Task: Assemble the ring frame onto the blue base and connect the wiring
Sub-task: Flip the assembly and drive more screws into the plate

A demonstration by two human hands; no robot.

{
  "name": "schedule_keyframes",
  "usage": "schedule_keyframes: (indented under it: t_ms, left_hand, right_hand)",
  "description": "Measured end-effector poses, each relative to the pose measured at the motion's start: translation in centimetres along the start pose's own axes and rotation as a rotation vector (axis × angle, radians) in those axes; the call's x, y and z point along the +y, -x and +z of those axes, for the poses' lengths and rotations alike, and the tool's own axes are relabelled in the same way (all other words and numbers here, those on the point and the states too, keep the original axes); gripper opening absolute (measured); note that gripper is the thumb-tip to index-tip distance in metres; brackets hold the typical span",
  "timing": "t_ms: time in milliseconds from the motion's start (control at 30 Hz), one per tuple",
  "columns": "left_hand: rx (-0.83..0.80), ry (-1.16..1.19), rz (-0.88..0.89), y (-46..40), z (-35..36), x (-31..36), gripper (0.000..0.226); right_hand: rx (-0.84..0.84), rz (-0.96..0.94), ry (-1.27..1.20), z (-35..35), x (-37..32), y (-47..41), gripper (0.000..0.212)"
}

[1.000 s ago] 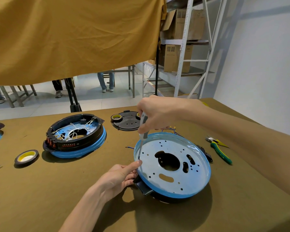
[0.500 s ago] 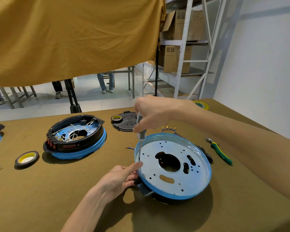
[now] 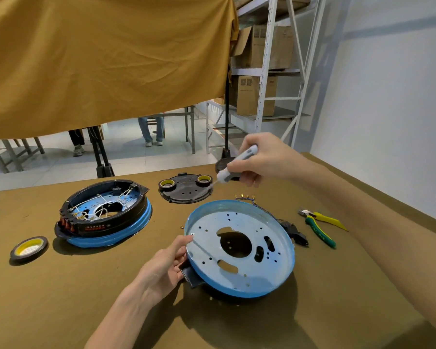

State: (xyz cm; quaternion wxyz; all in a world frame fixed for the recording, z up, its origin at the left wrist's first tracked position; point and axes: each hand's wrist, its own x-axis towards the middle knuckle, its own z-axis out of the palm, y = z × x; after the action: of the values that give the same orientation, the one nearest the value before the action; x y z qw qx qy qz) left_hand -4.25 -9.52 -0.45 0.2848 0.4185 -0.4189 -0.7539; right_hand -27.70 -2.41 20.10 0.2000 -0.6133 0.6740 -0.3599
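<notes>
The blue base (image 3: 239, 245) sits tilted on the bench (image 3: 61, 298), bottom side up by the look of it, with a dark part (image 3: 190, 274) poking out from under its near-left edge — likely the ring frame, though most of it is hidden. A small screw (image 3: 192, 234) sits near the left rim, so the fastening looks under way, with plenty of holes unfilled. The wires (image 3: 247, 199) trail loose off the far rim; I'd say the wiring is not yet connected. A finished-looking unit (image 3: 103, 215), with black ring and white wiring seated in a blue base, stands to the left for comparison.

The left hand (image 3: 166, 268) pinches the base's left rim, thumb on top. The right hand (image 3: 259, 157) keeps a clenched grip on the screwdriver (image 3: 234, 167).

Half a second ago that driver stood upright with its tip down at the left rim; now it has lifted clear and swung up toward the far side, shaft slanted, over the black cover plate (image 3: 185, 190). The left hand has barely shifted.
</notes>
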Motion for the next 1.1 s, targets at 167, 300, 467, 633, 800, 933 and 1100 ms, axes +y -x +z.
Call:
schedule_keyframes:
  t_ms: [167, 300, 467, 633, 800, 933, 1100]
  left_hand:
    - [0.089, 0.104, -0.004, 0.4, -0.6, 1.3, 0.07]
    - [0.171, 0.153, 0.045, 1.0, -1.0, 1.9, 0.07]
    - [0.164, 0.152, 0.21, 1.5, -1.0, 4.1, 0.026]
    - [0.188, -0.083, 0.506, 2.2, 0.1, 6.8, 0.053]
    - [0.233, -0.504, 0.931, 3.2, 1.8, 7.0, 0.068]
    - [0.082, -0.744, 1.103, 3.7, 3.2, 5.9, 0.081]
    - [-0.162, -1.099, 1.113, 3.6, 4.3, 2.6, 0.093]
  right_hand:
    - [0.143, 0.282, -0.248, 0.4, 8.1, 2.8, 0.03]
    - [0.297, 0.408, -0.018, 4.0, 14.7, 5.1, 0.029]
    - [0.168, 0.404, 0.377, 8.1, 18.4, 7.8, 0.026]
    - [0.169, 0.393, 0.498, 10.3, 18.1, 7.5, 0.021]
    - [0.191, 0.351, 0.69, 10.5, 17.3, 6.8, 0.025]
    - [0.315, 0.342, 0.044, 8.8, 14.2, 5.7, 0.024]
    - [0.147, 0.6, -0.893, 6.8, 9.5, 5.1, 0.04]
